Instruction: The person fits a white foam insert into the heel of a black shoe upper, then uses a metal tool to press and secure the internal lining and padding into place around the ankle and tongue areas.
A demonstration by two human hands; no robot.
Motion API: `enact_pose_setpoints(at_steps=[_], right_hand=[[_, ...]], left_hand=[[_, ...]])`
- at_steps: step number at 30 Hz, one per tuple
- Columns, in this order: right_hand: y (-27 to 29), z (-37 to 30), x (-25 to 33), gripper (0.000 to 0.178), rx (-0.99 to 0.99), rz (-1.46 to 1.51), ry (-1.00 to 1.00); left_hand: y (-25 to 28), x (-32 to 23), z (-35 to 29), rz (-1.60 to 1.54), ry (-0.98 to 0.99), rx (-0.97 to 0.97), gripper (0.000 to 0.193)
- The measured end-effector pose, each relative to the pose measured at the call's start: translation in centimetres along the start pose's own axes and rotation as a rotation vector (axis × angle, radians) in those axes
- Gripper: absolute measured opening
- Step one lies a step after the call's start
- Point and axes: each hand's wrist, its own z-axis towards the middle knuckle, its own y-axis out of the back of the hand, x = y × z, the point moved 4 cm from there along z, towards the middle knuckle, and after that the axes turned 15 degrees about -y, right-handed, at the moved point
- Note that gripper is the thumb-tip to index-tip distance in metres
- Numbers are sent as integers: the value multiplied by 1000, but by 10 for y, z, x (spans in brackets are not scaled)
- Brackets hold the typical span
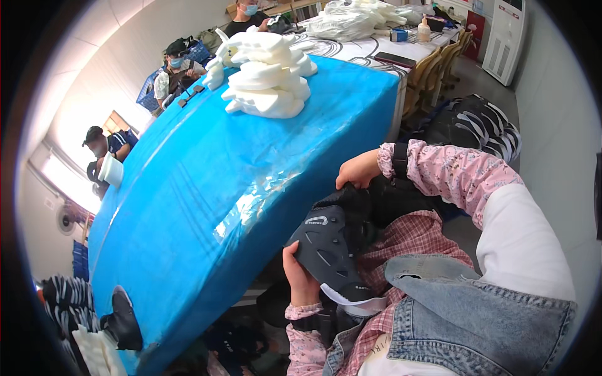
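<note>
A dark grey and black shoe [323,241] with cut-out shapes on its side is held over my lap, beside the table edge. A whitish rim [357,305] shows at its lower end. My left hand [301,276] is closed on the shoe's side, thumb on the near face and the other fingers hidden behind it. Up at the black collar end, my right hand [359,169] pinches the material with bent fingers. The inside of the shoe cannot be seen.
A blue-covered table [207,156] curves along my left, with white foam-like pieces [266,75] stacked far off. A black shoe [123,319] stands at its near left corner. Three masked people sit beyond. Black shoes or uppers [470,128] are heaped at right, near wooden chairs [423,84].
</note>
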Motion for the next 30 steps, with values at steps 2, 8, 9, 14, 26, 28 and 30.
enact_pose_setpoints(at_steps=[2, 8, 9, 14, 26, 28, 30], right_hand=[[8, 5, 3, 20, -43, -23, 18], [45, -33, 32, 21, -81, 293, 351], [48, -50, 41, 21, -74, 318, 405], [40, -177, 106, 28, -388, -90, 875], [22, -224, 151, 20, -1437, -1124, 1520], [34, -195, 133, 20, -1325, -1087, 1493], [50, -171, 114, 18, -1202, -995, 1402]], left_hand=[[-2, 3, 3, 14, -32, -4, 39], [-17, -15, 12, 128, -254, -43, 39], [-27, -22, 5, 101, -266, -51, 42], [-84, -66, -46, -22, -489, 234, 58], [-48, -35, 7, 787, -644, 205, 40], [-44, -44, -4, 870, -605, 218, 37], [-44, -62, -7, 990, -636, 194, 28]])
